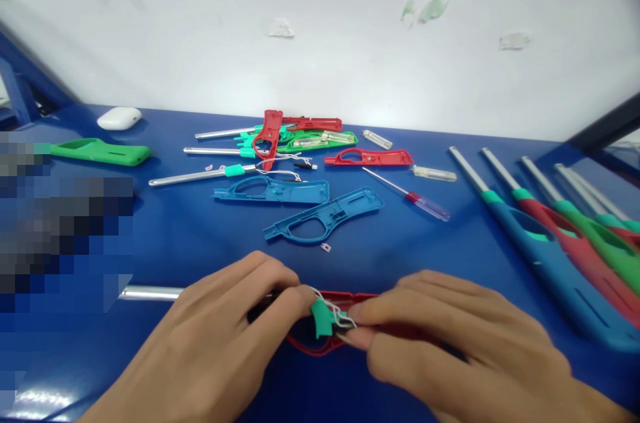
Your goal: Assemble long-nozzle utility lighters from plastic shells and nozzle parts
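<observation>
Low in the view, a red lighter shell half (pixel 314 348) lies between my hands, its inner side up. A metal tube (pixel 150 293) sticks out to the left from under my left hand (pixel 225 336), which is closed round the shell's front end. A green trigger (pixel 323 320) sits at the shell's finger opening, with thin white wires (pixel 327 301) looping over it. My right hand (pixel 450 336) is closed, thumb and forefinger pinching the trigger's right end by the wires. Its other fingers cover the shell's handle end.
Blue shell halves (pixel 283 191), a red half (pixel 387 157), metal tubes with wires (pixel 193 177) and clear fuel tanks (pixel 434 173) lie behind. A screwdriver (pixel 427 205) is right of them. Assembled lighters (pixel 555 263) line the right. A green lighter (pixel 105 151) and white case (pixel 120 118) are left.
</observation>
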### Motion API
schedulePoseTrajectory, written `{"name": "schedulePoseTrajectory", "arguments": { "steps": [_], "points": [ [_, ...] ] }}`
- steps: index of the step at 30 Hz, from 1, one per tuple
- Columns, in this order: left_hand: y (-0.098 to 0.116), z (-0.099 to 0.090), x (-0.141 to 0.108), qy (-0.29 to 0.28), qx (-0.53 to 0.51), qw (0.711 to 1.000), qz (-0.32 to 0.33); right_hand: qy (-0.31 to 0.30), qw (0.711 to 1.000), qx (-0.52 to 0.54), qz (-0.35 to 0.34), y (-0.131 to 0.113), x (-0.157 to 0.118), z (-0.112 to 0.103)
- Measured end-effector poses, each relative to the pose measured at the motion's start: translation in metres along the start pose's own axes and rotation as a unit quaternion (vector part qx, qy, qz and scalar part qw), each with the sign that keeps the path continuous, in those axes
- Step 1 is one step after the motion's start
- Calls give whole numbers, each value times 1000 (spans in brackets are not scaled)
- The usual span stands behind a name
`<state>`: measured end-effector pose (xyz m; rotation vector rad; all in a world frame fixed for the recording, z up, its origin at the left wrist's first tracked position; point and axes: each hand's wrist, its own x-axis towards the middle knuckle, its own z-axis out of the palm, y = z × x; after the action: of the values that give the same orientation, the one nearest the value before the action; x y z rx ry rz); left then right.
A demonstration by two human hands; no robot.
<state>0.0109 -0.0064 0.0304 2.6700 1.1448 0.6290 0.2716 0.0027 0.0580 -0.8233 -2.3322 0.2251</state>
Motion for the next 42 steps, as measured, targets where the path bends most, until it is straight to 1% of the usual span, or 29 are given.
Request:
{"name": "schedulePoseTrajectory", "arguments": {
  "steps": [4, 5, 8, 9, 12, 15, 19, 21, 25, 29, 31, 35, 39, 42],
  "points": [
    [0, 1, 3, 7, -16, 1000, -7, -10, 996, 27, 86, -4, -1, 2],
    [0, 1, 4, 12, -15, 1000, -7, -10, 996, 31, 83, -4, -2, 3],
    [1, 3, 6, 22, -10, 1000, -4, 3, 999, 36, 22, -2, -3, 6],
    [1, 3, 6, 23, -9, 1000, -1, 8, 999, 34, 14, 0, -3, 7],
    [1, 4, 4, 31, -8, 999, 5, 18, 999, 3, 34, 6, -3, 11],
    [1, 5, 3, 34, -2, 999, 4, 2, 999, -39, 12, 9, -3, 13],
    [2, 7, 4, 43, 4, 999, -4, -18, 999, -39, 9, 8, -6, 13],
    [2, 8, 4, 40, 0, 999, -2, -11, 999, -36, 11, 7, -5, 12],
    [1, 8, 5, 40, -4, 999, -4, 16, 998, -52, -6, 6, -3, 11],
    [3, 7, 9, 61, 0, 998, -1, 13, 997, -78, -18, 5, -4, 12],
    [4, 6, 12, 71, 17, 997, 0, 15, 997, -78, -20, 6, -6, 13],
    [6, 5, 13, 83, 46, 996, -5, 31, 995, -83, -45, 7, -8, 14],
    [7, 5, 13, 77, 51, 996, -8, 16, 997, -70, -26, 5, -6, 14],
    [6, 6, 12, 75, 41, 996, -8, 23, 998, -47, -25, 5, -4, 16]
  ]
}}
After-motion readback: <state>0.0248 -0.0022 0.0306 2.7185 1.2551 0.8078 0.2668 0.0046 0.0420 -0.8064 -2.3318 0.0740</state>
